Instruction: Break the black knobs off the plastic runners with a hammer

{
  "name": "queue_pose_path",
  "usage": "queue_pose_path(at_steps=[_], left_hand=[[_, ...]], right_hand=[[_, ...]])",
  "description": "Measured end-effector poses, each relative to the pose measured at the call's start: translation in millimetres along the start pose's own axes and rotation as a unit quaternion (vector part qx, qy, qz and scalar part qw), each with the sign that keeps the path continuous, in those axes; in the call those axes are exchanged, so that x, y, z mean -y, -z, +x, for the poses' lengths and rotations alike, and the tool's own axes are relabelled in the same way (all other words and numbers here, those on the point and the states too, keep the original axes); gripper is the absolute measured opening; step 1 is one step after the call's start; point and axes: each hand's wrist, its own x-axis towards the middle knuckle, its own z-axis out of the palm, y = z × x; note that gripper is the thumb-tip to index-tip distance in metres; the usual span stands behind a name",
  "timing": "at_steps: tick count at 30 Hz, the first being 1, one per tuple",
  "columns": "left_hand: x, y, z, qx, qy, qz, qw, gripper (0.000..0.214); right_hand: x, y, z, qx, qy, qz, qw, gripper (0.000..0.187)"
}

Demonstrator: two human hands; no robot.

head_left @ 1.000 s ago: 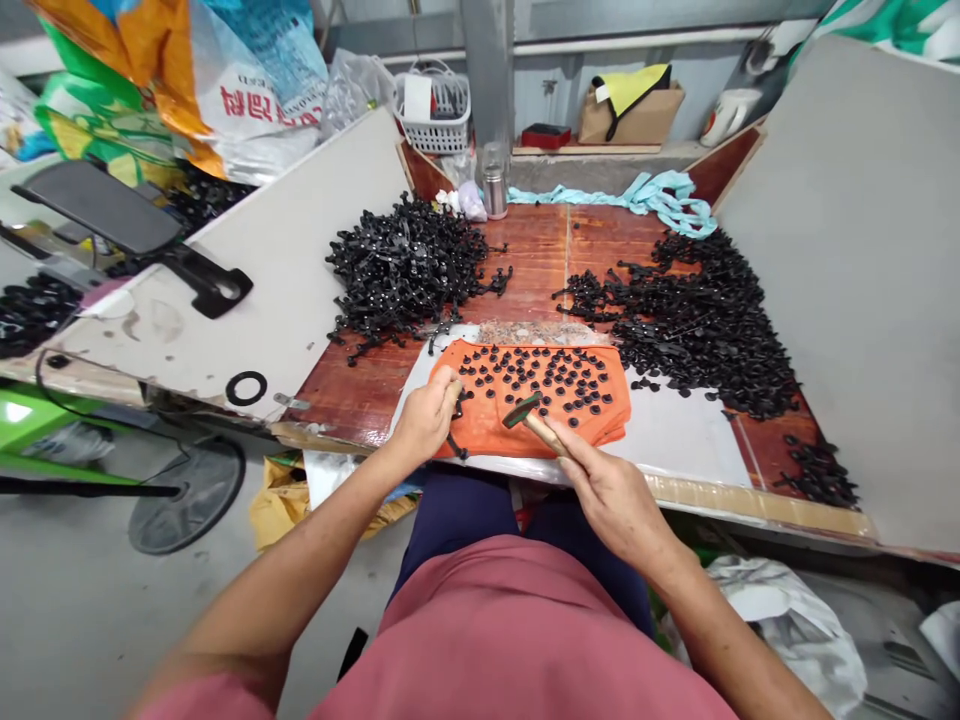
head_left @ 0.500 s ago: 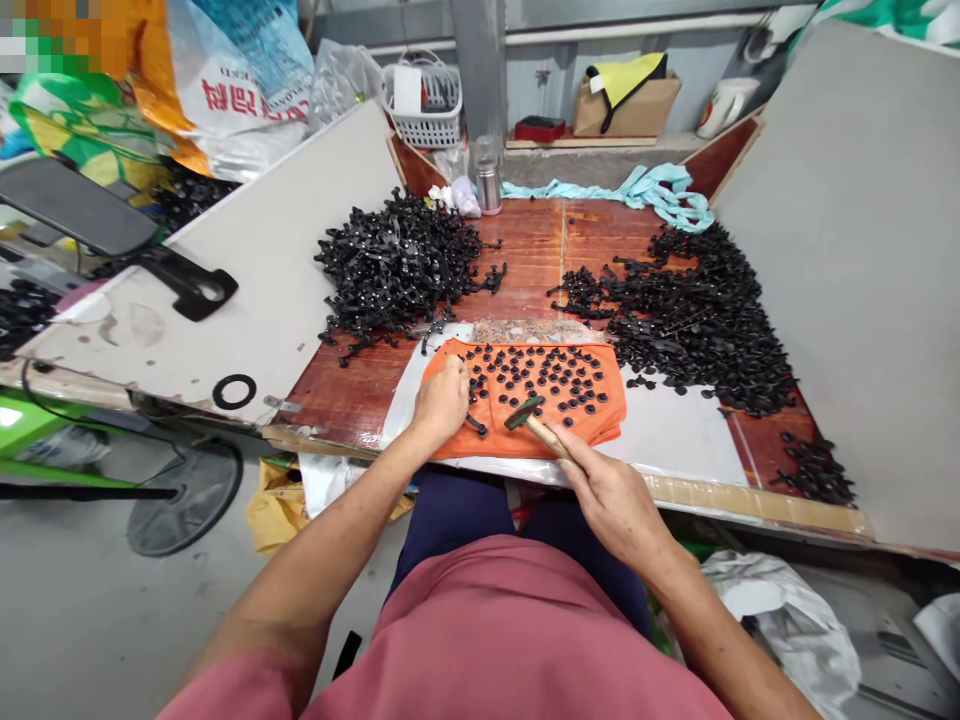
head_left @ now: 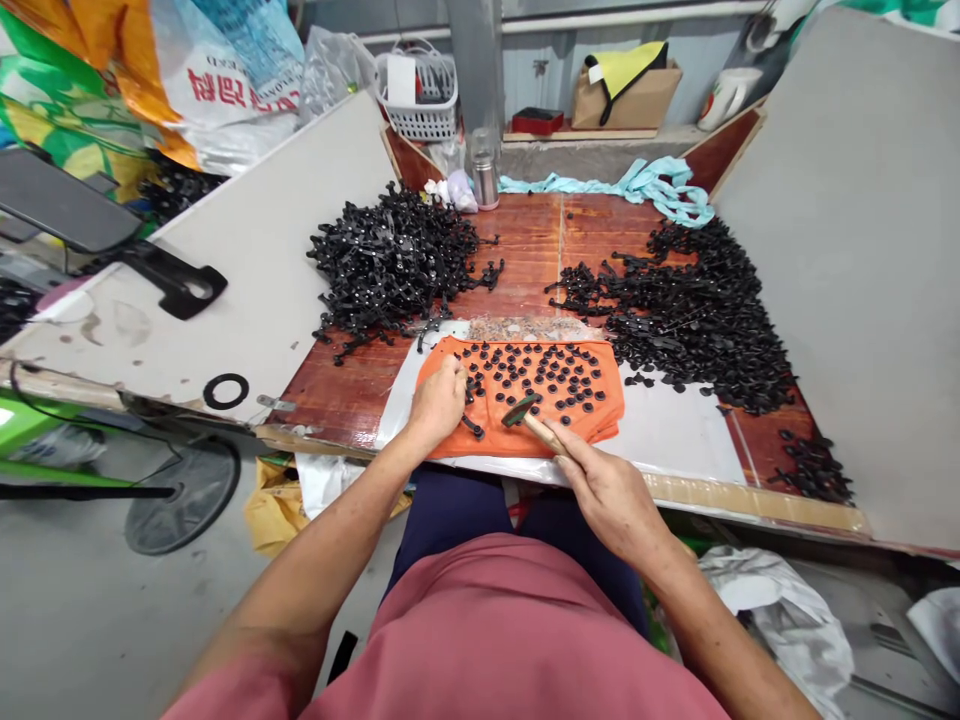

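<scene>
An orange cloth (head_left: 510,440) lies on the bench under several small black round-based pieces (head_left: 565,420), spread in loose rows. My left hand (head_left: 439,402) rests at the cloth's left end, its fingers pinched together beside some black pieces; whatever is between the fingertips is hidden. In my right hand (head_left: 609,497) is a hammer (head_left: 545,434), gripped by its wooden handle. The dark hammer head hovers over or rests on the lower middle of the cloth; I cannot tell which. A longer black part (head_left: 473,427) lies between my left hand and the hammer head.
Heaps of black parts stand at the left (head_left: 394,260) and right (head_left: 705,310). A white sheet (head_left: 675,440) lies under the cloth. Behind are a steel-and-glass bottle (head_left: 485,180), light-blue fabric strips (head_left: 660,190) and a grey basket (head_left: 421,115). Tilted boards (head_left: 870,250) flank the bench.
The view has shifted slightly. Both hands, the hammer and the black pieces keep almost the same places on the cloth.
</scene>
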Motion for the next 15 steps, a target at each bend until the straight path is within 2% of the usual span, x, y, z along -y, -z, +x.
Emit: queue_pose_path(at_steps=[9, 15], left_hand=[[-4.3, 0.7, 1.2, 0.019, 0.012, 0.019, 1.0, 0.024], [2.1, -4.3, 5.7, -0.01, -0.001, 0.014, 1.0, 0.023]], right_hand=[[5.8, 1.0, 2.4, 0.016, -0.001, 0.009, 1.0, 0.052], [5.1, 4.3, 5.9, 0.02, 0.006, -0.045, 0.999, 0.051]])
